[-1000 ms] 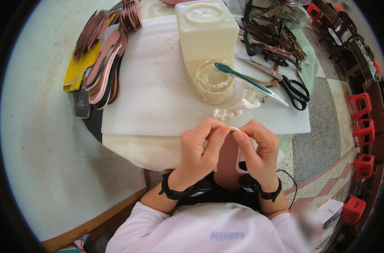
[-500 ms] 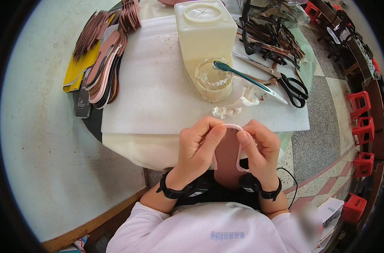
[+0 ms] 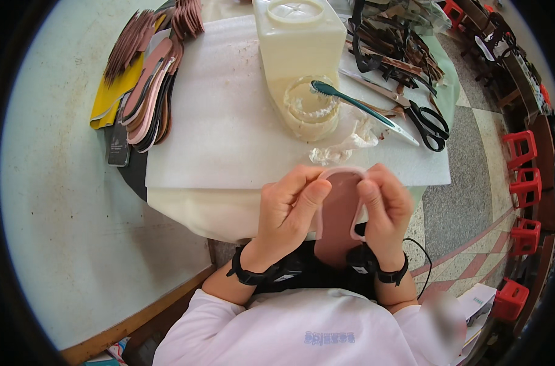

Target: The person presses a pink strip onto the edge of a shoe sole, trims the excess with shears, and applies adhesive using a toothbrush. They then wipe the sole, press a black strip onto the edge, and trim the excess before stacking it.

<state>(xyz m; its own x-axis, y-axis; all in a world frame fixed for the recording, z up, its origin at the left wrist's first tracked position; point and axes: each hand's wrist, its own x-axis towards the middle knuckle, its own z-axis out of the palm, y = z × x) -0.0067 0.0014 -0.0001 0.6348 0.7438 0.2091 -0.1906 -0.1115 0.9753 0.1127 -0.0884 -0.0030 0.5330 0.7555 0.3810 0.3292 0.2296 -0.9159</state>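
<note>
We hold a mauve insole-shaped piece (image 3: 339, 210) nearer to us than the square plastic jug (image 3: 299, 46), its long body running down away from the jug toward our lap. A pale pink strip (image 3: 343, 170) arches around its jug-side end and trails down both sides. Our left hand (image 3: 289, 210) pinches the strip between thumb and forefinger at one shoulder of that curve; our right hand (image 3: 385, 207), slightly blurred, pinches it at the other. Our remaining fingers look curled in; we cannot tell whether the tips also grip the mauve piece.

On the jug's near side we see a round tub (image 3: 311, 129), with a green-and-white toothbrush (image 3: 366, 111) reaching over it. Black-handled scissors (image 3: 427, 122) lie right of the jug, and a fan of insoles (image 3: 149, 100) lies well to its left.
</note>
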